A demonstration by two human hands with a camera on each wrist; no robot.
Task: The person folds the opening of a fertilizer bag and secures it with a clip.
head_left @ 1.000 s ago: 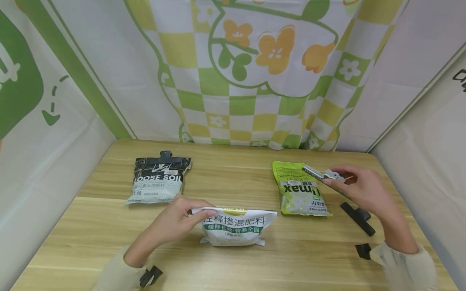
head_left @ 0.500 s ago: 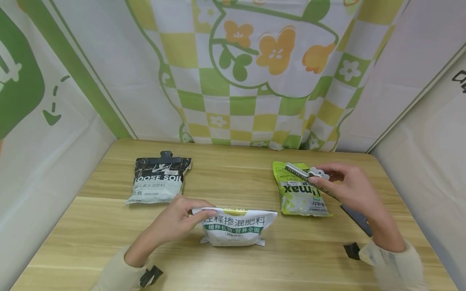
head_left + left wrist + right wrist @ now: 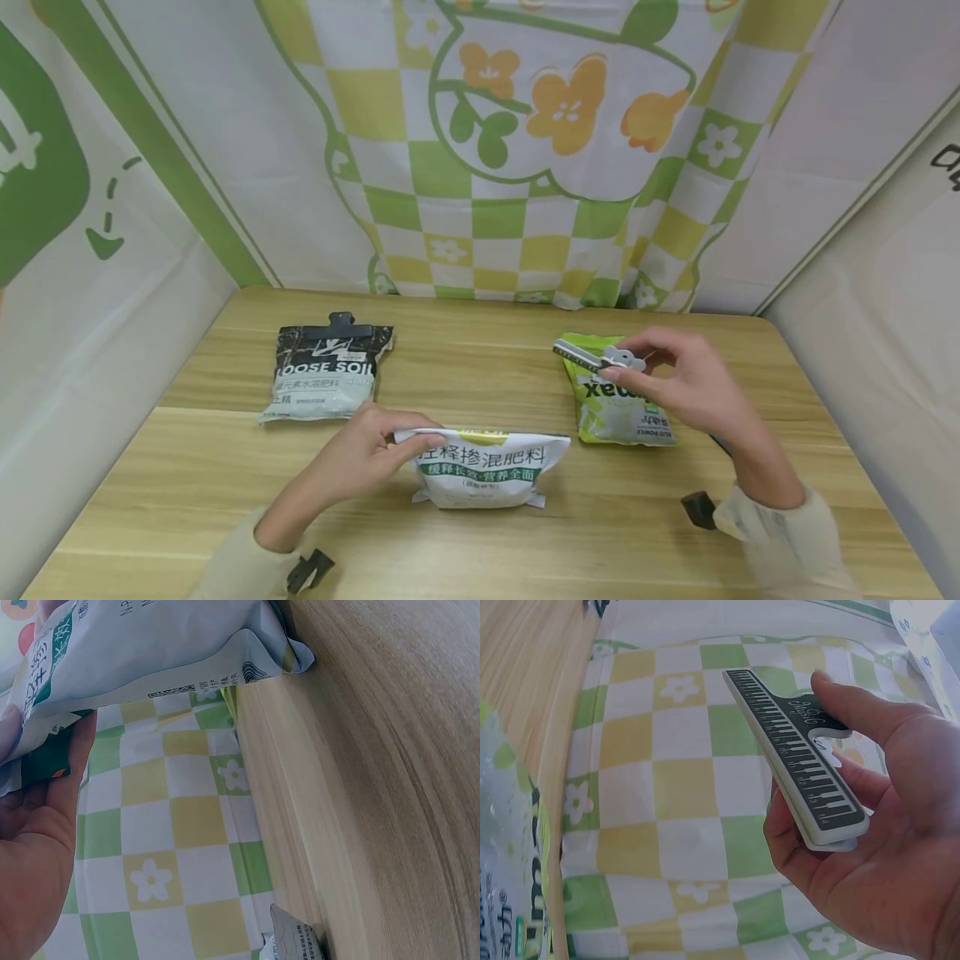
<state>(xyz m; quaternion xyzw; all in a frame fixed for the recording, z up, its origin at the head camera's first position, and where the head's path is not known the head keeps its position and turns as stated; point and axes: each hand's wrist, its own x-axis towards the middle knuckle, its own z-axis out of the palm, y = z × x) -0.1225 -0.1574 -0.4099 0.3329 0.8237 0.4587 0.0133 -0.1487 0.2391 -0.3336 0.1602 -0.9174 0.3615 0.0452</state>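
Observation:
The left hand (image 3: 375,450) pinches the top left corner of a white bag (image 3: 483,475) standing on the table. In the left wrist view the fingers of the left hand (image 3: 37,847) are on both sides of the white bag (image 3: 165,652). Raised over the upper part of a green bag (image 3: 618,412), the right hand (image 3: 690,387) holds a long clip (image 3: 581,355) by its handle. The right wrist view shows the clip (image 3: 799,754) with piano-key print, between thumb and fingers of the right hand (image 3: 885,787).
A black and pale bag (image 3: 322,383) with a black clip (image 3: 339,327) on its top lies at the back left of the wooden table (image 3: 465,358). Another dark clip is mostly hidden beneath the right wrist. Cloth walls (image 3: 225,150) surround the table.
The right hand has moved left with the clip, from the right side of the green bag to over its upper part. The left hand and white bag have stayed in place.

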